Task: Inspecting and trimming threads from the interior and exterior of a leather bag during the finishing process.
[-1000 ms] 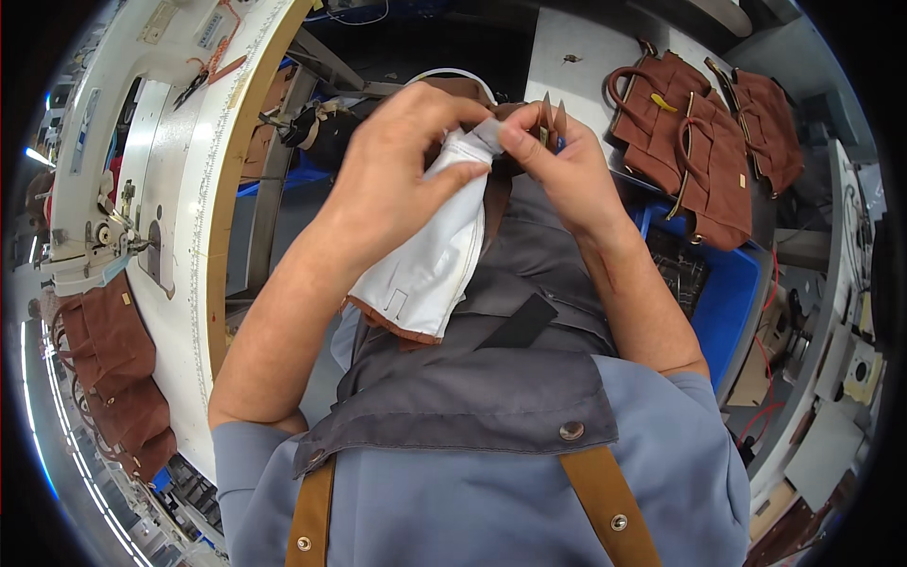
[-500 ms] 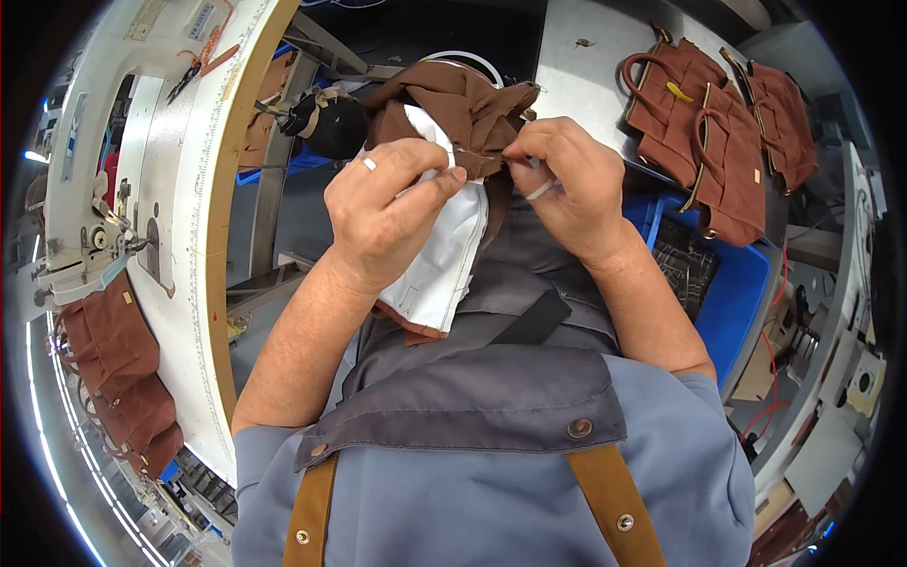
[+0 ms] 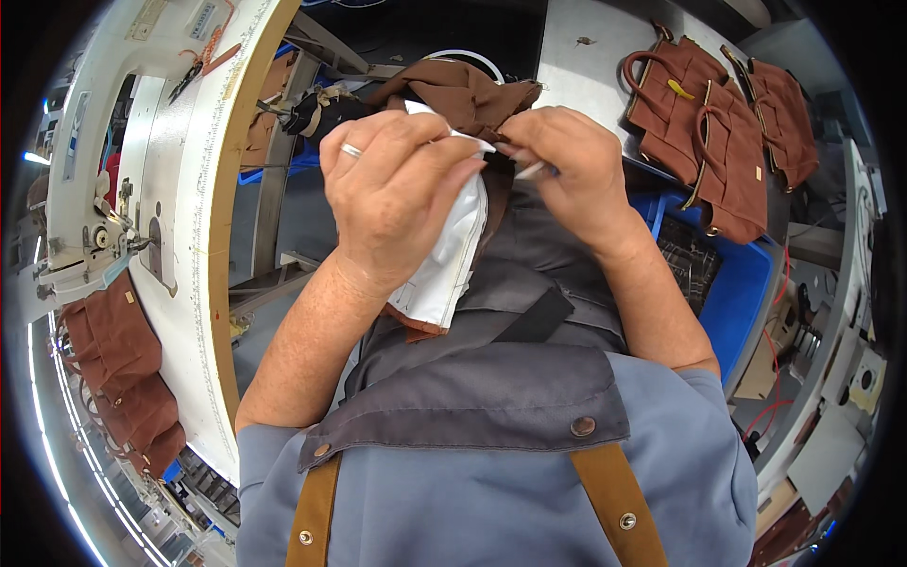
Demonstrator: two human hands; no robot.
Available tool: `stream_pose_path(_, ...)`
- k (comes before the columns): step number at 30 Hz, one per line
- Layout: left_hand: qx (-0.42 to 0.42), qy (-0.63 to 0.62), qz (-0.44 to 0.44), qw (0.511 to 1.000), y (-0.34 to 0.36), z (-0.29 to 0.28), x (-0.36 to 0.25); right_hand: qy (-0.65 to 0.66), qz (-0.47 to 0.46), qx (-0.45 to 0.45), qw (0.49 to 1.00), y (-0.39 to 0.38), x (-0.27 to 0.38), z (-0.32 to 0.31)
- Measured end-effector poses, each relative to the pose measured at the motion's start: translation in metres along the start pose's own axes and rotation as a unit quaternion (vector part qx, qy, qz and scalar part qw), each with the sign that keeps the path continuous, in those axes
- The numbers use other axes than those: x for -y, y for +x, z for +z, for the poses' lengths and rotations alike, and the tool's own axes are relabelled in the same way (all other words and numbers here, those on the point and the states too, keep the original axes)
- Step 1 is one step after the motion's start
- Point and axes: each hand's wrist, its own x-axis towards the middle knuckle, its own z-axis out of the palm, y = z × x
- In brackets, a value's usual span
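A brown fabric piece [image 3: 463, 94] with a white lining panel [image 3: 439, 274] hangs over my lap, bunched at its far end. My left hand [image 3: 387, 194] is closed, pinching the white material near the bunched brown cloth. Close to its right, my right hand [image 3: 572, 170] is closed too, its fingertips at the edge of the cloth. A slim white stick-like thing [image 3: 535, 171] pokes out of the right hand; its kind is not clear. What lies right between the two sets of fingertips is partly hidden and blurred.
At left stands a sewing machine [image 3: 104, 231] on a white table [image 3: 213, 189], with brown bags [image 3: 118, 350] beyond. More brown bags [image 3: 732, 156] lie on the metal table [image 3: 590, 71] at right, above a blue bin [image 3: 732, 302]. Small snips [image 3: 184, 80] rest on the machine.
My hands have drawn closer together. The left has turned and moved slightly right, and the right fingers have shifted in toward it. The bunched brown cloth has changed its folds.
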Motion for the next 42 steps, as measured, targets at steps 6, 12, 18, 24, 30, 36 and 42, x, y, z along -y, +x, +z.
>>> stream_pose_path(6,0.072,-0.122,-0.095,0.985,0.010,0.001,0.004,0.224,0.156,0.070,0.959,0.000,0.000,0.001)
stream_pose_path(12,0.010,-0.205,-0.173,0.963,0.002,-0.008,0.008,0.448,0.331,0.084,0.826,-0.006,0.027,0.009)
stream_pose_path(18,0.009,-0.008,-0.025,1.000,-0.010,-0.036,-0.027,0.459,0.322,0.100,0.822,-0.005,0.043,0.009)
stream_pose_path(24,0.025,-0.049,-0.102,0.993,-0.009,-0.022,-0.018,0.433,0.276,0.093,0.853,-0.008,0.043,0.009)
stream_pose_path(30,0.029,-0.085,-0.156,0.984,-0.013,-0.014,-0.019,0.425,0.302,0.060,0.851,-0.009,0.050,0.006)
stream_pose_path(36,0.051,-0.246,-0.324,0.912,-0.017,-0.013,-0.017,0.420,0.343,0.072,0.837,-0.016,0.042,0.006)
stream_pose_path(42,0.069,-0.348,-0.438,0.826,-0.022,-0.011,-0.017,0.370,0.369,0.112,0.845,-0.016,0.038,-0.003)
